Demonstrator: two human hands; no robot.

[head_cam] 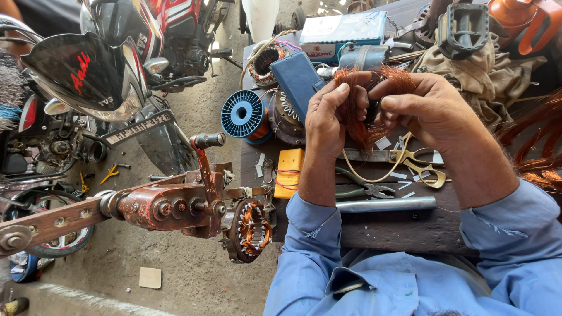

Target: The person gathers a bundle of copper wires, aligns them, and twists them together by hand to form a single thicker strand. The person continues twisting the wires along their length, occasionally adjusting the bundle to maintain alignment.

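Observation:
Both my hands hold a bundle of copper wire (358, 120) above a dark wooden workbench (386, 231). My left hand (326, 120) grips the bundle's left side with the thumb pointing up. My right hand (430, 108) pinches its right side, loose strands fanning out above the fingers. Below my hands lie brass-handled scissors (410, 161), green-handled pliers (360, 188) and a metal tube (386, 204). A small yellow box (290, 171) sits by my left wrist.
A rusty winding machine (175, 205) with a wound stator (253, 229) stands left of the bench. A blue wire spool (243, 114), a blue wallet-like case (297, 76), more stators, a box and cloth crowd the bench top. Motorcycles (117, 64) are parked at left.

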